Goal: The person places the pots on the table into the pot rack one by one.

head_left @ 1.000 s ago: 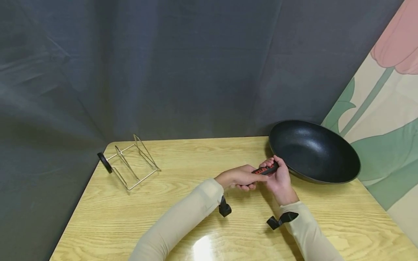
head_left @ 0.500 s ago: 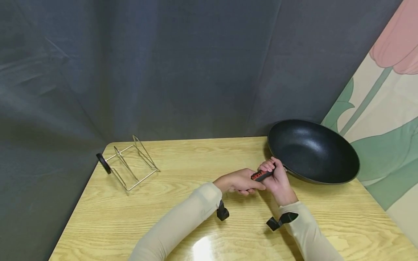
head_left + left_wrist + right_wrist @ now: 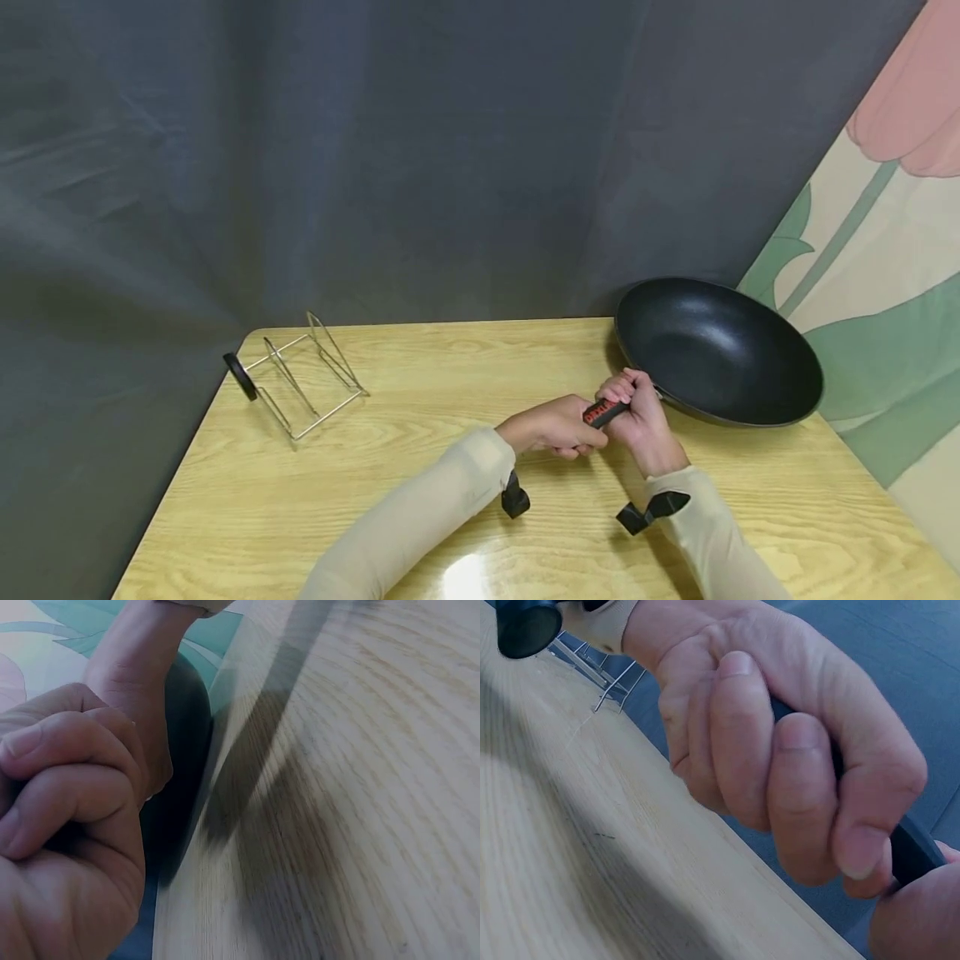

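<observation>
Both hands are wrapped around the black pan handle with red lettering (image 3: 604, 410). The left hand (image 3: 555, 426) takes the end of the handle, its fingers curled fully round it, as the right wrist view shows close up, with the fingertips (image 3: 799, 802) folded under the grip. The right hand (image 3: 637, 414) holds the same handle further along, just beside the left and on the pan's side of it, fingers closed over the top. The two hands touch.

Beyond the right hand the handle runs straight into the black round non-stick frying pan (image 3: 716, 350). The pan's bowl sits past the grip, toward the far right corner of the light wooden table (image 3: 420, 500), with its rim overhanging or at least reaching that edge; whether its base rests flat on the wood or is lifted slightly cannot be told from these views.

Well apart from the grip, out past the left hand toward the far left corner, stands a thin wire rack with upright prongs and a black round knob (image 3: 303, 385). It is empty.

Judging by the double-handed hold, the step in hand is securing the pan for a carry or lift. A move from here would call for keeping the heavy bowl level, since its weight hangs far out from the grip, and for clearing the tabletop before swinging it toward the rack side.
</observation>
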Demonstrator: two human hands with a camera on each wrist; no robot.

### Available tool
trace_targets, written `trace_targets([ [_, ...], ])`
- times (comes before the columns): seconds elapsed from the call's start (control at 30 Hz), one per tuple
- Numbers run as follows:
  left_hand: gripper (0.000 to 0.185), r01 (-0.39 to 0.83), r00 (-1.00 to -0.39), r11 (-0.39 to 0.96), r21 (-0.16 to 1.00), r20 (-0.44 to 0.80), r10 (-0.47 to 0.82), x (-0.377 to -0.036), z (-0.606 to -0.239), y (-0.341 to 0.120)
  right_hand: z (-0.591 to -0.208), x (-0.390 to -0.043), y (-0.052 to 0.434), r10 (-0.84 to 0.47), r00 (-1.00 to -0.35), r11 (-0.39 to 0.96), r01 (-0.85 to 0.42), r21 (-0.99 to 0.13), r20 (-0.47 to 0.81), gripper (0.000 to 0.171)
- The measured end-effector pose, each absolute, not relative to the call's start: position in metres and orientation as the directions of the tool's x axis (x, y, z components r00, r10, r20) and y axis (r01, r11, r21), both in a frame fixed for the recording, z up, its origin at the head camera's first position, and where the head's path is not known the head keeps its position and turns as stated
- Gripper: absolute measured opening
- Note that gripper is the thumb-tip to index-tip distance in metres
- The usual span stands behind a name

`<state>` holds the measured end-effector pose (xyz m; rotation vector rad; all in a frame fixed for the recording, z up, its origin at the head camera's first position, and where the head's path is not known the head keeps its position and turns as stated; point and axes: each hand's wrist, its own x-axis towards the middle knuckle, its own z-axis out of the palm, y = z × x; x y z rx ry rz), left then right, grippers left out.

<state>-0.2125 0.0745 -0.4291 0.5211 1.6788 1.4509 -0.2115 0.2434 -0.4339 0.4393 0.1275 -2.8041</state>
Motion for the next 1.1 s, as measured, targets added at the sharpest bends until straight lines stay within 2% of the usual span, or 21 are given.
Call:
trace_targets([
  [0.33,0.018,-0.178,-0.586,0.236,0.955,-0.295,0.754,-0.208,-0.434,0.078,-0.433,-0.209,0.245,-0.263,-0.924,-0.951,0.296,-0.085,-0.280,0.039],
  [0.6,0.019,-0.208,-0.603,0.181,0.961,-0.272,0.750,-0.202,-0.438,0.082,-0.435,-0.206,0.248,-0.285,-0.926,-0.946,0.313,-0.081,-0.248,0.037],
  [1.1,0.016,-0.126,-0.623,0.170,0.977,-0.211,0.753,-0.198,-0.446,0.081,-0.434,-0.204,0.246,-0.230,-0.937,-0.951,0.274,-0.142,-0.263,0.038],
])
